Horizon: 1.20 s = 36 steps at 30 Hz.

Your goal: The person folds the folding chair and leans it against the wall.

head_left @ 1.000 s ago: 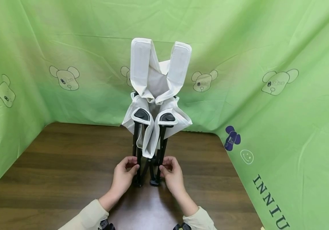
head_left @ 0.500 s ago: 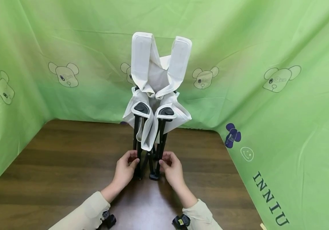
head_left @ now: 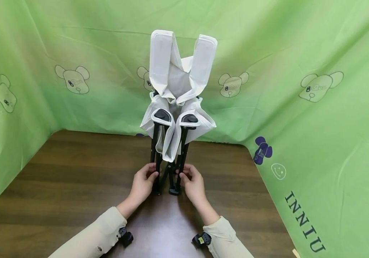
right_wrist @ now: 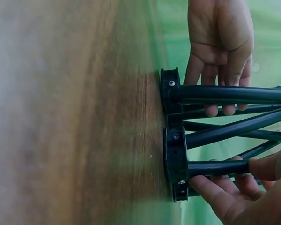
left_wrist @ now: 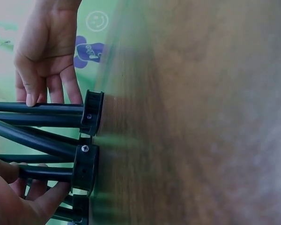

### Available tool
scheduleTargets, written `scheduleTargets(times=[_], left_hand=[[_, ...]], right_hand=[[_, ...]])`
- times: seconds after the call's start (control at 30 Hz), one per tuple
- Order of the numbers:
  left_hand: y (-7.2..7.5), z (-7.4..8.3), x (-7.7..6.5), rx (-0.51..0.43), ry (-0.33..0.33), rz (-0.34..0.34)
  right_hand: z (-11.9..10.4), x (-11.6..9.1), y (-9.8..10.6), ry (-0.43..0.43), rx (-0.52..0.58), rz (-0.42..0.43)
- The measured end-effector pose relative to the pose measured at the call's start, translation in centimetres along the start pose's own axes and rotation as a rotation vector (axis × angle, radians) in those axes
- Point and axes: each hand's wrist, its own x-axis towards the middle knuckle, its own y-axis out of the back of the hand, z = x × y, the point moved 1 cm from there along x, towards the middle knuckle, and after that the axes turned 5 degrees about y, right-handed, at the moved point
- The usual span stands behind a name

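A folded camping chair (head_left: pixel 179 79) stands upright on its black feet, its white fabric bunched between black tube legs. My left hand (head_left: pixel 143 182) pinches the left front leg low down, thumb in front and fingers behind. On the other side, my right hand (head_left: pixel 193 182) has thumb and fingers at the right front leg in the same way. The left wrist view shows a screwed plastic foot (left_wrist: pixel 85 169) against the tabletop, just below the left fingers. Close to the right hand in the right wrist view, another black foot (right_wrist: pixel 176 157) also meets the wood. The legs cross and stand close together.
The chair stands on a dark wooden table (head_left: pixel 75 186). Green cloth (head_left: pixel 107 43) printed with mouse heads surrounds the table at the back and both sides. Black wrist cameras sit at both cream sleeves (head_left: pixel 97 231).
The head view has tilted down slightly, so the chair, hands and background appear higher and more of the forearms shows. Both hands keep their places on the legs.
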Motion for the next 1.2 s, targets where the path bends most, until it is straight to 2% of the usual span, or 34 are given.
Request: scheduleTargets(times=[0.17,0.47,0.77,0.93,1.2], left_hand=[[-0.1,-0.3,0.3,-0.027,0.027,-0.036],[0.2,-0.8,0.7,0.004,0.073,-0.093],[0.3,-1.3,1.5,-0.053,0.064,-0.115],[0.3,-0.9,2.7,-0.034,0.035,-0.102],[-0.4,-0.8,4.0,0.028,-0.011,-0.070]], right_hand=[[0.9,0.4,0.0,-0.016,0.011,0.002],[5.2,1.1,-0.8,-0.046,0.018,0.005],[5.5,1.8,-1.1,0.001,-0.058,0.028],[5.4,3.1,-1.2,0.041,-0.089,0.047],[5.3,4.0,-1.2,0.056,-0.127,0.071]])
